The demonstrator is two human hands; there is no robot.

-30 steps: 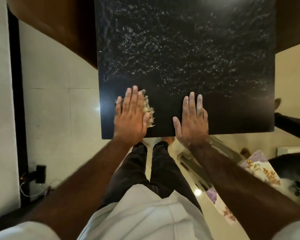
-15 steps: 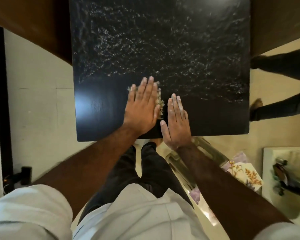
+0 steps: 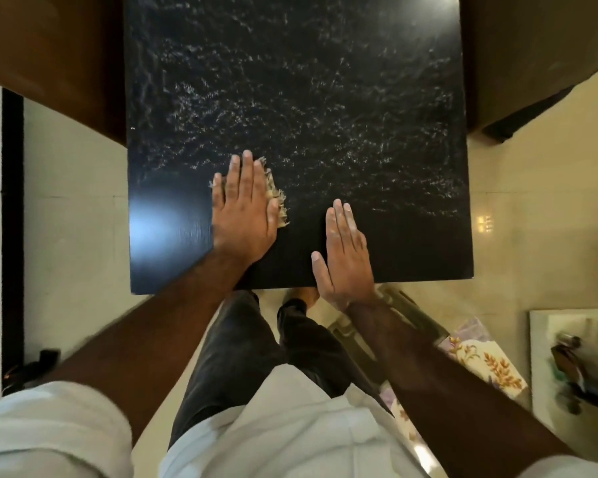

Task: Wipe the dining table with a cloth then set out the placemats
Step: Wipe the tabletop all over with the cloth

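A black dining table (image 3: 325,98) fills the upper middle of the view; its far part is streaked with pale smears and the strip near me looks dark and even. My left hand (image 3: 244,208) lies flat with straight fingers on a small beige frayed cloth (image 3: 277,198), pressing it to the tabletop; only the cloth's fringe shows at the hand's right side. My right hand (image 3: 344,250) rests flat on the table near its front edge, to the right of the cloth, holding nothing.
Floral placemats (image 3: 487,360) lie low at the right beside my right forearm, on a glass-topped stand (image 3: 387,305). A white surface with dark objects (image 3: 573,367) is at the far right. Brown furniture (image 3: 49,56) flanks the table on both sides. Pale tiled floor (image 3: 76,219) surrounds it.
My left hand slid the cloth right toward my right hand, then back left, so the two hands now lie further apart. The other person's legs at the right are gone from view.
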